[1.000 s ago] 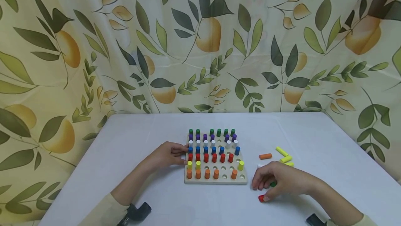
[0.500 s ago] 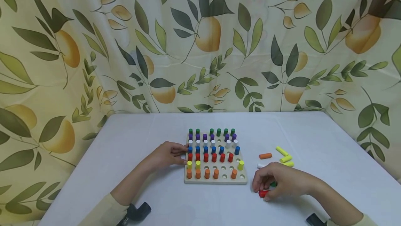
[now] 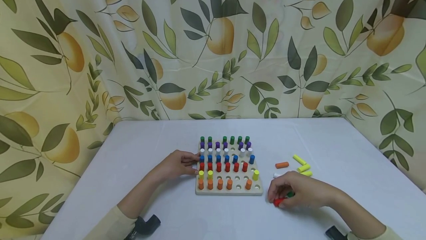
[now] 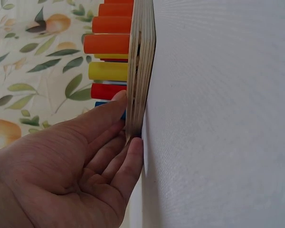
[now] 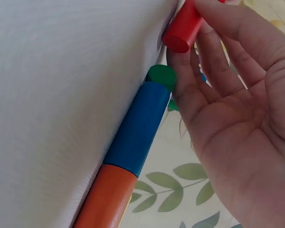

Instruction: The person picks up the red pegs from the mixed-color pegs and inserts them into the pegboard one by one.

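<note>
A square wooden pegboard [image 3: 229, 193] carries rows of coloured pegs: green, purple, white, blue, red, yellow and orange, with several bare holes among them. My left hand [image 3: 178, 164] grips its left edge. The left wrist view shows the thumb over the top face beside a red peg [image 4: 109, 90], with other fingers against the board's side. Right of the board, my right hand [image 3: 304, 188] pinches a loose red peg [image 5: 183, 28] between thumb and fingers, low by the tabletop. A green peg [image 5: 161, 76] and a blue peg [image 5: 137, 128] lie close by that hand.
Beyond the right hand lie loose yellow pegs [image 3: 298, 160], an orange peg [image 3: 282, 165] and a partly covered white peg [image 3: 277, 175]. Another orange peg [image 5: 107, 197] appears in the right wrist view. A leaf-patterned curtain [image 3: 219, 66] hangs behind the white table [image 3: 159, 136].
The right thumb and fingers have drawn together on the red peg, which has shifted slightly away from the front of the table. The left hand and pegboard keep their places.
</note>
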Tool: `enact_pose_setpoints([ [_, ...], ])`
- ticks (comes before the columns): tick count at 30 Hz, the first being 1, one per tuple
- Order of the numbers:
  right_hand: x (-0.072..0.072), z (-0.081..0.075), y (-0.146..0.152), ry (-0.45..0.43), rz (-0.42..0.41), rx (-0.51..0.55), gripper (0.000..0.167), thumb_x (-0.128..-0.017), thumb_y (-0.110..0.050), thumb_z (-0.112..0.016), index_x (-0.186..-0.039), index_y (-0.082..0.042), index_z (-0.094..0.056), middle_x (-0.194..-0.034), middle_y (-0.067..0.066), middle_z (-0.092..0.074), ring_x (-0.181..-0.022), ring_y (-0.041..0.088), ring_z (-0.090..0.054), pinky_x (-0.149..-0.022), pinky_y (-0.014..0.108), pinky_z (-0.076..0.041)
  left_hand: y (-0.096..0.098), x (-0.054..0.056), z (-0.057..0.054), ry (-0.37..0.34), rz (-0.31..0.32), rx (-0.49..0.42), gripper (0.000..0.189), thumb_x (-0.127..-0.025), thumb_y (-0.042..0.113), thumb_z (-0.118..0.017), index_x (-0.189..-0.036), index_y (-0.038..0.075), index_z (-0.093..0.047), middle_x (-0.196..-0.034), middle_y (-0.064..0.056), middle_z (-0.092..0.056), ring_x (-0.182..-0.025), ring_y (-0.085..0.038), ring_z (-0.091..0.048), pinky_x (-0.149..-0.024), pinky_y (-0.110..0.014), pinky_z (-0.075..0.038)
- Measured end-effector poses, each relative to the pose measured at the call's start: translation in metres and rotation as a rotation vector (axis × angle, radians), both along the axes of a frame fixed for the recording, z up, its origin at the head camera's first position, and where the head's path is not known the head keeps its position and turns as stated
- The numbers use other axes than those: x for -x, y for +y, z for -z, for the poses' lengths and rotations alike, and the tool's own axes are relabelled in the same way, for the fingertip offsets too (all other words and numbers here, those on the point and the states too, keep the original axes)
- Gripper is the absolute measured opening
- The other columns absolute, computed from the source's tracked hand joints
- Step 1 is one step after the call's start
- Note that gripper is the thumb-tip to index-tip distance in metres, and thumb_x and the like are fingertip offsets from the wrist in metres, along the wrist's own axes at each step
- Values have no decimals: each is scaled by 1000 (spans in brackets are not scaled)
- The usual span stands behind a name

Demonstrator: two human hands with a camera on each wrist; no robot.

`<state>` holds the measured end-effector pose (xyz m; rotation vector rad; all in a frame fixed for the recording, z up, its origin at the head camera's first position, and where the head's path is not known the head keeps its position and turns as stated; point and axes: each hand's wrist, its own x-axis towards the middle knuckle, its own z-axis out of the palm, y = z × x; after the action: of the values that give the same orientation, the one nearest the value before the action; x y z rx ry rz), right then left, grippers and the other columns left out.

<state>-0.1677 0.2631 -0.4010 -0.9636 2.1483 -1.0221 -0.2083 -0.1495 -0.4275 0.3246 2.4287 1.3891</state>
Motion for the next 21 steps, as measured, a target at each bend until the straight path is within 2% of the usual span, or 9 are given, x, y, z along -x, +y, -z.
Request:
enact_pose_setpoints([
  [6, 0, -1, 2, 31, -14, 24, 20, -98, -11, -72, -115, -21, -74, -109, -2, -72, -97, 17, -68, -88, 28, -58, 1, 0, 0, -5, -8, 1, 38, -85, 6, -85, -122, 5, -75, -143, -14, -60, -130, -27, -60, -102, -39, -52],
  [11, 1, -3, 4, 41, -4, 30, 18, -99, -12, -71, -115, -20, -73, -109, -1, -71, -98, 17, -66, -87, 27, -57, 1, 0, 0, -7, -2, -2, 38, -86, 6, -85, -123, 5, -75, -144, -14, -60, -130, -27, -59, -103, -39, -51],
  [21, 2, -3, 4, -39, 25, 126, 25, -95, -7, -75, -120, -11, -71, -107, 10, -70, -96, 24, -68, -87, 31, -59, 1, -3, -3, 4, 2, -10, 39, -85, 4, -85, -122, 3, -74, -143, -15, -60, -130, -27, -60, -104, -39, -51],
])
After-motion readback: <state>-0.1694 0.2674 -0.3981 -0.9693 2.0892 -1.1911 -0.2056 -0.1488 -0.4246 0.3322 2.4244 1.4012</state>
